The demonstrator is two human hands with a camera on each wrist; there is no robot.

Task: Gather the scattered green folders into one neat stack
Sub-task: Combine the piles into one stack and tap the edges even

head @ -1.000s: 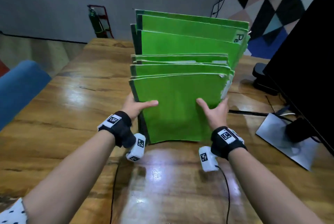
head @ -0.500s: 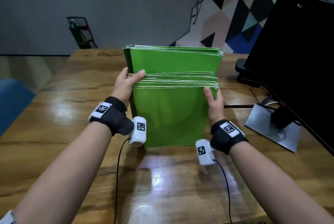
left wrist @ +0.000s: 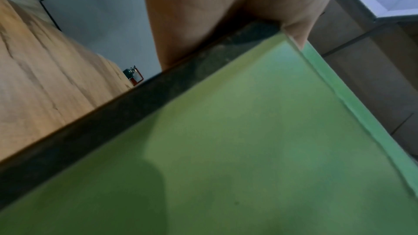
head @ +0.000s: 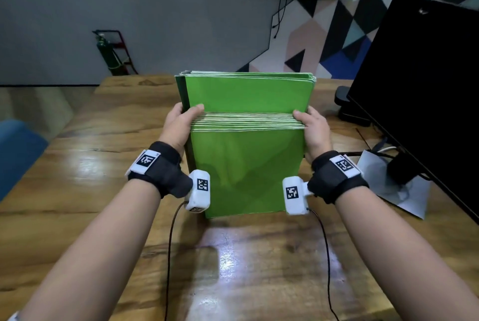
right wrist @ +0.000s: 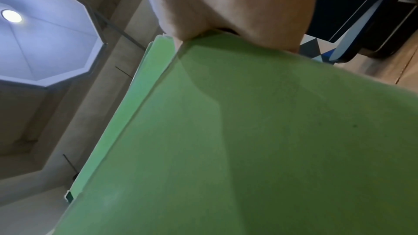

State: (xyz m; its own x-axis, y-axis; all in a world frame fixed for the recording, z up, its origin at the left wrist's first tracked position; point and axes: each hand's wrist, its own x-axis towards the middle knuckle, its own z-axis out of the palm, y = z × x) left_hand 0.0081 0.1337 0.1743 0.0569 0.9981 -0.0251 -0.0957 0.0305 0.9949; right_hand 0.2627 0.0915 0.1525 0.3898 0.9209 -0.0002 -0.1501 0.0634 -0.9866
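Note:
A bundle of several green folders (head: 246,165) stands on its lower edge on the wooden table (head: 77,191), tilted toward me. The nearer folders sit lower; a taller group (head: 248,92) rises behind them. My left hand (head: 181,123) grips the bundle's left edge, thumb over the top of the nearer folders. My right hand (head: 311,126) grips the right edge the same way. In the left wrist view the green folder cover (left wrist: 226,149) and its dark spine fill the picture under my left hand (left wrist: 226,15). The right wrist view has the folder cover (right wrist: 248,140) below my right hand (right wrist: 226,6).
A black monitor (head: 420,92) stands at the right on a grey base (head: 404,191), with cables beside it. A dark object (head: 350,108) sits behind the folders on the right. A blue chair (head: 15,154) is at the left edge. Wrist-camera cables trail over the near table.
The fanned, uneven folders have dropped into two aligned groups. Both hands slid up from the lower sides to the top corners of the nearer group. The view shifted down.

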